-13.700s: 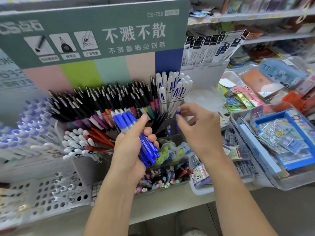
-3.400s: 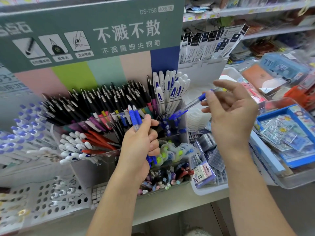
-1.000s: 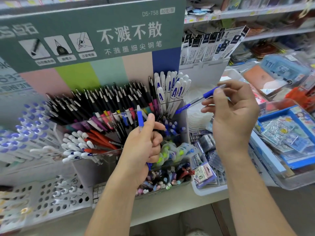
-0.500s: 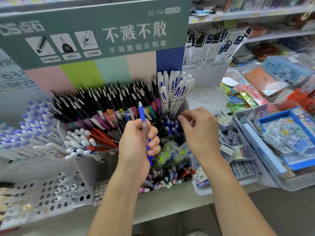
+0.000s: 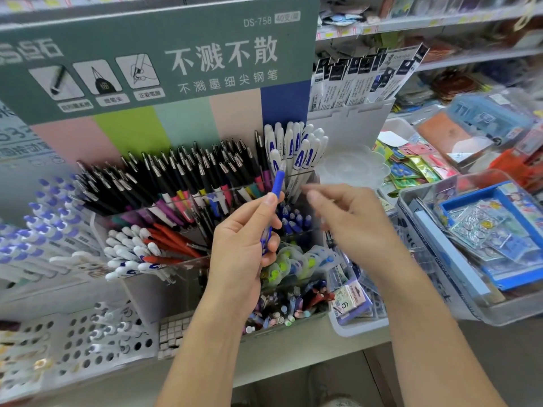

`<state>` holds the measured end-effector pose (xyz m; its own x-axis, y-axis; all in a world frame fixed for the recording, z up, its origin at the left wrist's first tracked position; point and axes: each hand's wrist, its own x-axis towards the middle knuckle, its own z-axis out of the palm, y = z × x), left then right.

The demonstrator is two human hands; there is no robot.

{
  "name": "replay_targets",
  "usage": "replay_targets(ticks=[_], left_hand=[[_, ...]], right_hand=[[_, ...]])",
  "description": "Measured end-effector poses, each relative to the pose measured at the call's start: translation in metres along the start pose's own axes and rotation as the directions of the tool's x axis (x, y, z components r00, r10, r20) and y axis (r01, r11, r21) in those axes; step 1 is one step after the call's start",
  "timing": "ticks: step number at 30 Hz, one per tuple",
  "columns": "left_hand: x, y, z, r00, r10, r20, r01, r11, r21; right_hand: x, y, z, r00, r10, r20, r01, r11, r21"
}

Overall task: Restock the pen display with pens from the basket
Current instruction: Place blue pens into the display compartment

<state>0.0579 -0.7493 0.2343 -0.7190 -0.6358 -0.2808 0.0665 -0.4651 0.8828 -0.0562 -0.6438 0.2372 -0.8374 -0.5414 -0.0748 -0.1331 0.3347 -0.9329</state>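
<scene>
- The left hand point(image 5: 244, 245) sits at the centre of the view, fingers and thumb curled round one blue pen point(image 5: 271, 210); the pen stands nearly upright, its top tilted a little toward 1 o'clock.
- The pen's upper end rises in front of the clear display point(image 5: 188, 259), just below the white pens point(image 5: 296, 148) at 12 o'clock.
- The right hand point(image 5: 349, 224) hangs just beside it at 3 o'clock, fingers loosely bent and pointing toward the pen, holding nothing; its fingertips point(image 5: 311, 196) are blurred and near the pen but not touching.
- Between the two hands, low in the display's right compartment, stand blue pen caps point(image 5: 293, 223).
- Black pens point(image 5: 182, 177) fan out at 11 o'clock, with red pens point(image 5: 173, 239) below them at 9 o'clock.
- A green sign point(image 5: 152, 60) backs the display at 12 o'clock.
- A clear bin point(image 5: 440, 274) of packets sits at 3 o'clock, well apart from the hands.
</scene>
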Motion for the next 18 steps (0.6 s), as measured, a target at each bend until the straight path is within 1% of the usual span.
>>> replay_targets(ticks=[1,2,3,4,5,6,9,11,12,13,14,15,16,17,18], left_hand=[[0.000,0.000,0.001,1.000,-0.001,0.003,0.001,1.000,-0.001],[0.000,-0.001,0.003,1.000,0.002,0.011,-0.002,1.000,0.003],[0.000,-0.001,0.004,1.000,0.008,0.025,-0.008,1.000,0.017],[0.000,-0.001,0.005,0.999,0.015,0.044,-0.017,0.999,0.044],[0.000,-0.001,0.007,0.998,0.021,0.065,-0.026,0.996,0.083],[0.000,-0.002,0.009,0.996,0.023,0.089,-0.034,0.992,0.125],[0.000,-0.005,0.014,0.990,0.038,0.135,-0.065,0.978,0.199],[0.000,-0.006,0.013,0.991,0.071,0.111,-0.099,0.957,0.272],[0.000,-0.006,0.012,0.992,0.090,0.086,-0.112,0.948,0.298],[0.001,-0.007,0.011,0.992,0.116,0.053,-0.126,0.945,0.300],[0.002,-0.008,0.009,0.989,0.145,0.012,-0.143,0.948,0.284],[0.004,-0.008,0.007,0.984,0.173,-0.034,-0.158,0.952,0.261],[0.006,-0.007,0.006,0.978,0.191,-0.080,-0.168,0.958,0.233],[0.007,-0.006,0.005,0.973,0.194,-0.123,-0.167,0.966,0.199],[0.008,-0.005,0.004,0.971,0.180,-0.158,-0.156,0.975,0.157]], right_hand=[[-0.002,-0.005,-0.006,0.999,0.042,0.020,-0.046,0.979,0.200],[-0.003,-0.010,-0.012,0.996,0.050,0.076,-0.076,0.920,0.385],[-0.005,-0.014,-0.017,0.990,0.026,0.141,-0.095,0.852,0.514],[-0.006,-0.017,-0.019,0.982,-0.008,0.190,-0.104,0.813,0.574],[-0.008,-0.018,-0.018,0.977,-0.030,0.210,-0.101,0.804,0.587],[-0.008,-0.017,-0.015,0.979,-0.038,0.199,-0.085,0.813,0.576],[-0.007,-0.008,-0.001,0.996,-0.032,0.084,-0.017,0.849,0.529],[-0.006,-0.005,0.002,0.998,-0.035,0.057,0.000,0.855,0.518],[-0.007,-0.004,0.000,0.999,-0.039,0.034,0.014,0.841,0.541],[-0.006,-0.004,-0.004,0.999,-0.042,-0.015,0.043,0.809,0.587],[-0.005,-0.005,-0.009,0.995,-0.047,-0.093,0.096,0.769,0.632],[-0.004,-0.006,-0.015,0.978,-0.061,-0.197,0.175,0.751,0.636],[-0.002,-0.006,-0.020,0.945,-0.097,-0.312,0.270,0.769,0.579],[0.000,-0.007,-0.025,0.900,-0.157,-0.407,0.355,0.805,0.475],[0.003,-0.006,-0.026,0.855,-0.229,-0.465,0.417,0.837,0.354]])
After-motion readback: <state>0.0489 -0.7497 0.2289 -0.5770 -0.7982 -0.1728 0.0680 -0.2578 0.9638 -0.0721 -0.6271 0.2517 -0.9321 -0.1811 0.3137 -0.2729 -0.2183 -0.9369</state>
